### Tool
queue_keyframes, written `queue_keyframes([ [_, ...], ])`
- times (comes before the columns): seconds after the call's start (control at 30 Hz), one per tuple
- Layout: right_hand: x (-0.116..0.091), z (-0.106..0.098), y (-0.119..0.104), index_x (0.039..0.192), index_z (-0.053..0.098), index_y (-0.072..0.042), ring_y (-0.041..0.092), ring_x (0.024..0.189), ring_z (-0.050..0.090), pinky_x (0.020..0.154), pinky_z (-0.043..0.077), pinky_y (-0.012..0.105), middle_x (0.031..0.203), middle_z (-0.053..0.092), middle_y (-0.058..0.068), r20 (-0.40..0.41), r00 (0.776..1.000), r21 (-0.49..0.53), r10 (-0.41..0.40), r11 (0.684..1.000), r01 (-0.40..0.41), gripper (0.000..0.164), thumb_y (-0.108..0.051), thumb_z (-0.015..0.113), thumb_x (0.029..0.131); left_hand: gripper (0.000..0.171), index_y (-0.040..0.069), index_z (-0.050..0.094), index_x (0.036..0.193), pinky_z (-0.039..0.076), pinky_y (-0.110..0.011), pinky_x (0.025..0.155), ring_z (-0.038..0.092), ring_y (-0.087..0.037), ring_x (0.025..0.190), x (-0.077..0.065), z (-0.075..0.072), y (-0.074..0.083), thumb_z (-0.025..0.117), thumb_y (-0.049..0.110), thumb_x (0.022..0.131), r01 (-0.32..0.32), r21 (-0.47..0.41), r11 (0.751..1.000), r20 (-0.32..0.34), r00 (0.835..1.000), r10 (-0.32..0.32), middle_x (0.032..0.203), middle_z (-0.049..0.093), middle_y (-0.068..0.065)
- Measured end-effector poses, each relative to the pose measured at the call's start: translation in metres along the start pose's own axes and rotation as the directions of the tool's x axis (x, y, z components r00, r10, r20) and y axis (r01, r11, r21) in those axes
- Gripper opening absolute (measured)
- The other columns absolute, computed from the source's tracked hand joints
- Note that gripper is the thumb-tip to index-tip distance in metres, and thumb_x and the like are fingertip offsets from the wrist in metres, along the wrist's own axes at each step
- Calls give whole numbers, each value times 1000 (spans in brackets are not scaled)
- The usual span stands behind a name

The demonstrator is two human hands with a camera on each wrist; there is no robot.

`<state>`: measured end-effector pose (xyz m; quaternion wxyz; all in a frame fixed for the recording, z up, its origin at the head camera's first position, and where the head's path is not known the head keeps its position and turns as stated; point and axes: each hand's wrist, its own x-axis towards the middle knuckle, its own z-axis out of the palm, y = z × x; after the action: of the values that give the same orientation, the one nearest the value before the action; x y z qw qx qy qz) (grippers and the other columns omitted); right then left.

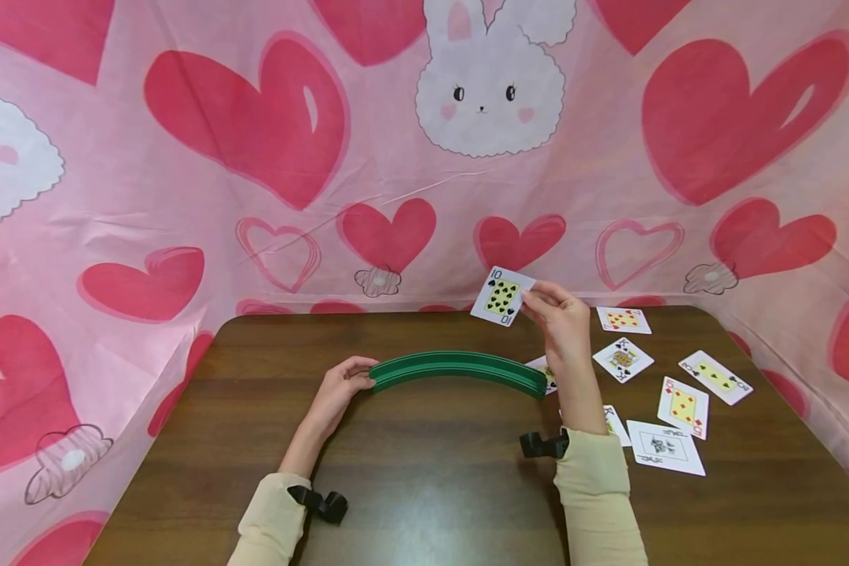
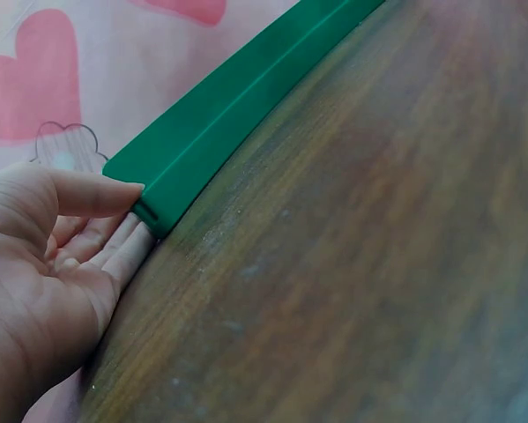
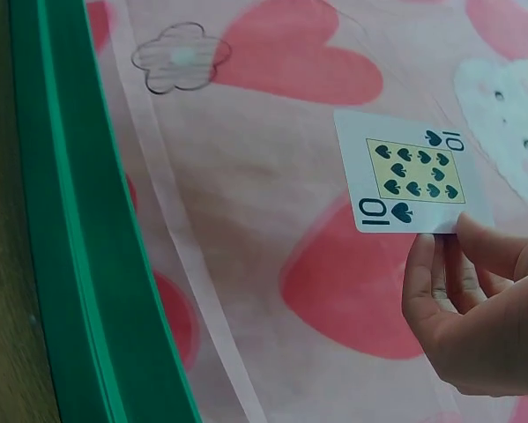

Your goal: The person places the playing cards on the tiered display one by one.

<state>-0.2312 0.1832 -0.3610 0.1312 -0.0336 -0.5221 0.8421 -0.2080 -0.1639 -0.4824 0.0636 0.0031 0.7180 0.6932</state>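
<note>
Both hands pinch with thumb and fingers. The left hand (image 1: 339, 387) grips the left end of a curved green rack (image 1: 460, 363) at mid-table (image 1: 431, 464), likely light, stiffish, best lifted by its ends. Rightward, the raised ten of spades (image 1: 501, 297), probably slick and bendable, is held by one edge in the right hand (image 1: 563, 318). The right arm (image 1: 583, 401) partly hides two cards (image 1: 617, 428).

Left hand (image 1: 339, 387) pinched the left end of a curved green strip (image 1: 456, 364), its middle bowed toward the far edge of the desk (image 1: 424, 495). Right hand (image 1: 564, 322) held up the ten of spades (image 1: 502, 297) near that edge. Face-up cards lay toward the right edge: a red seven (image 1: 624, 320) near the far right corner, the five of diamonds (image 1: 682, 407) nearer the front. Pink heart-print cloth (image 1: 368, 177) hung beyond.
</note>
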Motion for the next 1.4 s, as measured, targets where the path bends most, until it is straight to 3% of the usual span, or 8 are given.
queue_keyframes([
  [0.27,-5,14,9,81,76,-20,10,76,69,79,58,27,81,74,-3,39,999,-87,1,996,2,33,10,69,92,29,-6,65,124,51,-23,88,64,-17,106,0,0,0,61,-4,96,1,-12,1000,-5,1000,-1,119,69,-13],
  [0.53,-9,20,17,97,76,-2,12,77,69,81,59,29,88,74,5,57,998,-192,-6,981,17,9,5,74,91,30,-6,65,125,51,-24,87,64,-16,105,0,0,-1,62,-4,95,3,-7,1000,5,1000,-3,120,69,-12],
  [0.8,-11,26,21,112,72,7,14,82,68,84,58,30,91,74,0,96,995,-258,24,966,1,19,0,72,94,30,-6,65,126,51,-24,88,63,-16,107,0,-1,-2,61,-3,96,-14,-10,1000,11,1000,14,120,69,-10],
  [1.03,-11,28,29,112,72,7,13,81,69,88,57,35,88,74,-4,143,989,-225,28,974,5,19,3,71,94,30,-5,65,125,51,-24,88,63,-16,108,0,0,-2,62,-3,96,-5,-5,1000,0,1000,5,121,68,-10],
  [1.27,-12,33,38,110,70,14,12,80,69,80,58,26,85,73,-3,181,983,-193,-3,980,38,19,9,70,92,30,-6,65,126,51,-23,89,63,-16,108,1,0,-2,62,-3,96,-4,-12,1000,3,1000,4,120,69,-10],
  [1.4,-12,35,43,112,70,14,11,81,69,83,57,28,87,74,-3,204,979,-226,-9,972,56,21,6,71,92,30,-6,64,126,51,-24,89,63,-16,108,1,0,-2,62,-4,96,-10,-18,1000,9,1000,11,119,69,-9],
])
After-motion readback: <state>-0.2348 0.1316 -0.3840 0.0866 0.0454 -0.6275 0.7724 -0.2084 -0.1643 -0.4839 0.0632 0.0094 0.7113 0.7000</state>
